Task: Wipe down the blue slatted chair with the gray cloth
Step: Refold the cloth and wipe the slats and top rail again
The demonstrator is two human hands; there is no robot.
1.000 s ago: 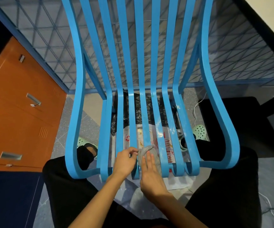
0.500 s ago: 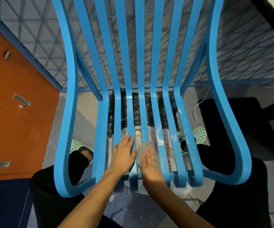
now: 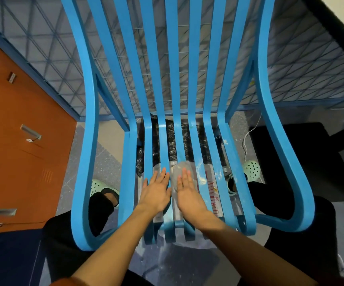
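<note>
The blue slatted chair (image 3: 227, 141) fills the view, its seat slats running toward me and its back slats rising away. The gray cloth (image 3: 178, 169) lies bunched on a middle seat slat. My right hand (image 3: 188, 193) rests flat on the near part of the cloth, fingers straight, pressing it onto the slat. My left hand (image 3: 155, 191) lies flat beside it on the neighbouring slats to the left, fingers spread, holding nothing. White specks and smears mark the slats right of the cloth.
An orange cabinet (image 3: 18, 153) with metal handles stands at the left. A blue wire-mesh frame (image 3: 303, 65) sits behind the chair. Under the seat lie a black plastic bag (image 3: 171, 139) and printed plastic. My legs and green shoes (image 3: 251, 168) flank the chair; a white cable (image 3: 247, 139) trails at the right.
Both hands slid forward along the seat slats, away from the front edge. My left hand let go of the cloth's corner and flattened. The cloth moved forward under my right hand.
</note>
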